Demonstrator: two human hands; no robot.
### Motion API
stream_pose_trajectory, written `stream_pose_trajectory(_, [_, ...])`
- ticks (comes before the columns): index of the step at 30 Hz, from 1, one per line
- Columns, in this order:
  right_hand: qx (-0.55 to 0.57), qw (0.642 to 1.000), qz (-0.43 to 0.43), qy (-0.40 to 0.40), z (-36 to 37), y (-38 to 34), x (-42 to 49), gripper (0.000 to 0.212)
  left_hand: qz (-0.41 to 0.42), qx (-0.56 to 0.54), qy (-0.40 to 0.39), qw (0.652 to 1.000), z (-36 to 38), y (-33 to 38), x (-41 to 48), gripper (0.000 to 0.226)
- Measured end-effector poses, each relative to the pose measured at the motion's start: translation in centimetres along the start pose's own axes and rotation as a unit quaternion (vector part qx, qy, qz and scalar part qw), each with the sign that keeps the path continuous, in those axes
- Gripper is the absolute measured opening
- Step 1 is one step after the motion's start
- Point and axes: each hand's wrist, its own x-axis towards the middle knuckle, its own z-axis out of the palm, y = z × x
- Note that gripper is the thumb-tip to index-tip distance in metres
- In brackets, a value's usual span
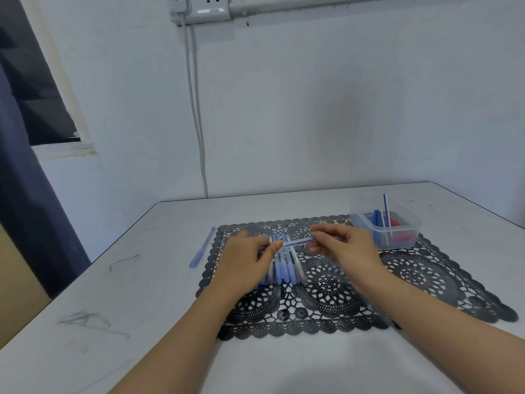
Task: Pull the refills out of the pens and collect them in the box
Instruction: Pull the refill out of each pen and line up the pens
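Counter (159,308): white top, grey scuffs (85,319) twd 8 o'clock. Black lace mat (329,282) lies flat mid-counter, scalloped edges, long side L-R. One blue pen (202,247) directly on bare top, just off mat's 10 o'clock edge, axis approx 1-to-7. Clear plastic box (403,238) sits at mat's 1 o'clock corner; can't tell if far side rests on bare top.

Pen row (285,270) partly behind left hand (247,260).
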Motion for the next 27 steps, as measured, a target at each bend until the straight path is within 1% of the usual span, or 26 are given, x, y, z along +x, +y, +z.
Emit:
stream_pose_trajectory(3, [0.077, 0.997, 0.025, -0.011, 0.41, -0.12, -0.15, 0.012, 0.008, 0.006, -0.001, 1.000, -0.24, 0.60, -0.18, 0.044])
stream_pose_trajectory(8, [0.118, 0.993, 0.018, 0.006, 0.53, -0.47, -0.38, 0.011, 0.009, -0.006, 0.008, 1.000, -0.46, 0.95, -0.13, 0.047])
stream_pose_trajectory(12, [0.108, 0.994, 0.009, 0.019, 0.59, -0.46, -0.38, 0.013, -0.001, -0.020, 0.005, 1.000, -0.43, 1.03, -0.25, 0.044])
stream_pose_trajectory(17, [0.099, 0.995, 0.010, 0.004, 0.63, -0.51, -0.59, 0.015, -0.008, -0.035, -0.007, 0.999, -0.36, 0.89, -0.21, 0.043])
stream_pose_trajectory(22, [0.084, 0.996, 0.011, -0.002, 0.60, -0.65, -0.63, 0.015, -0.005, -0.032, -0.011, 0.999, -0.38, 0.75, -0.21, 0.047])
stream_pose_trajectory(25, [0.059, 0.998, 0.020, -0.003, 0.54, -0.52, -0.66, 0.014, 0.005, -0.038, -0.030, 0.999, -0.57, 0.82, -0.25, 0.046])
stream_pose_trajectory(27, [0.023, 0.999, 0.025, 0.005, 0.47, -0.27, -0.62, 0.015, 0.003, -0.041, -0.048, 0.998, -0.70, 0.97, -0.32, 0.046])
